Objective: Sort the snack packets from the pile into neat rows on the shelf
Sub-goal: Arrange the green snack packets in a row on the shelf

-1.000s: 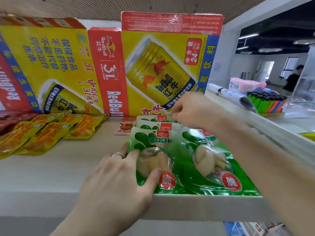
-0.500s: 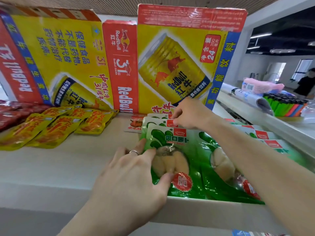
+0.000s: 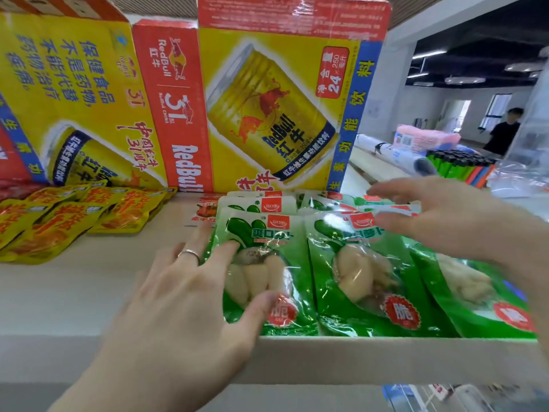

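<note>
Several green snack packets lie in overlapping rows at the front right of the white shelf (image 3: 89,295). My left hand (image 3: 184,295), a ring on one finger, lies flat with spread fingers on the left side of the front left green packet (image 3: 261,263). My right hand (image 3: 439,221) hovers open over the second row's packets (image 3: 362,281), fingers straight and blurred. It holds nothing. A third green packet (image 3: 475,292) lies partly under my right forearm.
Yellow snack packets (image 3: 74,218) lie in rows at the left. A small red-and-white packet (image 3: 205,209) lies behind the green ones. Red Bull cartons (image 3: 267,99) stand along the back. Coloured lighters (image 3: 463,168) and a person stand beyond on the right.
My right hand let go of the packets at the back and moved right, fingers now spread open. My left hand stays on the front left packet. A third green row shows at the right.
</note>
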{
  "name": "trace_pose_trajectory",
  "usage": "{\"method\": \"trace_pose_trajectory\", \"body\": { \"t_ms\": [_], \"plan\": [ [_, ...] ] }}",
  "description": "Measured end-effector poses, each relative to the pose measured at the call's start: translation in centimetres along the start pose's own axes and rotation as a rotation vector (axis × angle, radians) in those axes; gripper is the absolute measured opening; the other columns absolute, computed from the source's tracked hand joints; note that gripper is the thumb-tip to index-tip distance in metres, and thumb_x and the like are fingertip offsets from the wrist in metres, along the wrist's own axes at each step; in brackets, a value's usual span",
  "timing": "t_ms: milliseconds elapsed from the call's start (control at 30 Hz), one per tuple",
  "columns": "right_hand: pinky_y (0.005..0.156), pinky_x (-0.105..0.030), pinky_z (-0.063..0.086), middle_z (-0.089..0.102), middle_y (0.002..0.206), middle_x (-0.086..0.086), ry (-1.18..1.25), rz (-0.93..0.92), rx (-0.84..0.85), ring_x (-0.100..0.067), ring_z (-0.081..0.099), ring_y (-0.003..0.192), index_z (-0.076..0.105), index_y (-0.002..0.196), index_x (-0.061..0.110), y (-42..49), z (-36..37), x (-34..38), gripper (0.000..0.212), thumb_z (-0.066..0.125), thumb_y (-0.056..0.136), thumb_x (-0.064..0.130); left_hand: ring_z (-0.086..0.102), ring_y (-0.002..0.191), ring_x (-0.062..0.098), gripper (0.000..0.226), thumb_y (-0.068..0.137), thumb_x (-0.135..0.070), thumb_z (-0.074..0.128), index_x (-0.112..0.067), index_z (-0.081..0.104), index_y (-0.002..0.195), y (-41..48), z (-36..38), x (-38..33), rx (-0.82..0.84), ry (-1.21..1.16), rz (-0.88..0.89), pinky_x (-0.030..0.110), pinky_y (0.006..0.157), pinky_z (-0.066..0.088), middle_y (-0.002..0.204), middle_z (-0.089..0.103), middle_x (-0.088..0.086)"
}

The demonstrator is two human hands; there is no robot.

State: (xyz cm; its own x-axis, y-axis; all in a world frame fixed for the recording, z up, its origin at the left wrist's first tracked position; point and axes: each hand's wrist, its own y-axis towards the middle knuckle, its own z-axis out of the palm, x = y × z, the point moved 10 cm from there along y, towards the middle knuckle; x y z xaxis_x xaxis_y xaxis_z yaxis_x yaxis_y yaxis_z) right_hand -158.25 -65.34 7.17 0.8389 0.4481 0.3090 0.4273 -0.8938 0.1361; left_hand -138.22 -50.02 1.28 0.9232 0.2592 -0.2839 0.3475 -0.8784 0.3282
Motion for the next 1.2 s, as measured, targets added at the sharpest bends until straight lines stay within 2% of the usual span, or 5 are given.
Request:
{"method": "trace_pose_trajectory", "body": {
  "t_ms": [400,533,633,933,1200],
  "plan": [
    [0.121,-0.038,0.016,-0.001,0.156,0.033,-0.162,0.106,0.102,0.002,0.005,0.147,0.010,0.144,0.061,-5.9,3.9,-6.7,0.059,0.028,0.090,0.073,0.064,0.118,0.025,0.068,0.093,-0.075,0.017,-0.039,0.057,0.132,0.8,4.2,-12.5,0.123,0.143,0.559,0.048,0.081,0.054,0.143,0.056,-0.006],
    [0.122,-0.042,0.004,-0.014,0.159,0.025,-0.151,0.103,0.046,-0.003,-0.010,0.148,-0.002,0.148,0.055,-4.7,2.7,-7.0,0.062,0.024,0.093,0.067,-0.022,0.148,0.012,0.064,0.084,-0.084,0.011,-0.065,-0.011,0.141,2.7,4.3,-14.0,0.273,0.110,0.586,0.041,0.114,-0.006,0.154,-0.028,-0.032],
    [0.120,-0.050,-0.011,-0.038,0.150,0.022,-0.164,0.087,0.180,-0.010,-0.034,0.141,-0.020,0.143,0.057,-4.0,5.6,-6.9,0.067,0.011,0.086,0.075,-0.037,0.142,0.013,0.064,0.080,-0.083,0.014,-0.072,-0.023,0.131,3.3,6.1,-14.4,0.423,0.153,0.573,0.042,0.113,-0.017,0.143,-0.044,-0.034],
    [0.117,-0.052,-0.012,-0.034,0.152,0.027,-0.139,0.070,0.246,-0.003,-0.032,0.138,-0.033,0.114,0.074,-4.0,7.1,-6.6,0.076,-0.025,0.040,0.089,-0.026,0.146,0.007,0.060,0.087,-0.077,0.031,-0.076,-0.009,0.131,3.5,7.0,-14.1,0.561,0.072,0.624,0.041,0.124,0.005,0.146,-0.026,-0.046],
    [0.121,-0.047,-0.011,-0.020,0.153,0.033,-0.158,-0.076,0.177,0.002,-0.023,0.143,-0.009,0.147,0.056,-2.5,3.2,-2.3,0.059,0.013,0.093,0.067,0.051,0.125,0.007,0.036,0.101,-0.043,0.046,-0.046,0.046,0.137,13.7,3.2,-13.2,0.324,-0.065,0.521,0.036,0.107,0.043,0.145,0.047,-0.021]
  ]
}}
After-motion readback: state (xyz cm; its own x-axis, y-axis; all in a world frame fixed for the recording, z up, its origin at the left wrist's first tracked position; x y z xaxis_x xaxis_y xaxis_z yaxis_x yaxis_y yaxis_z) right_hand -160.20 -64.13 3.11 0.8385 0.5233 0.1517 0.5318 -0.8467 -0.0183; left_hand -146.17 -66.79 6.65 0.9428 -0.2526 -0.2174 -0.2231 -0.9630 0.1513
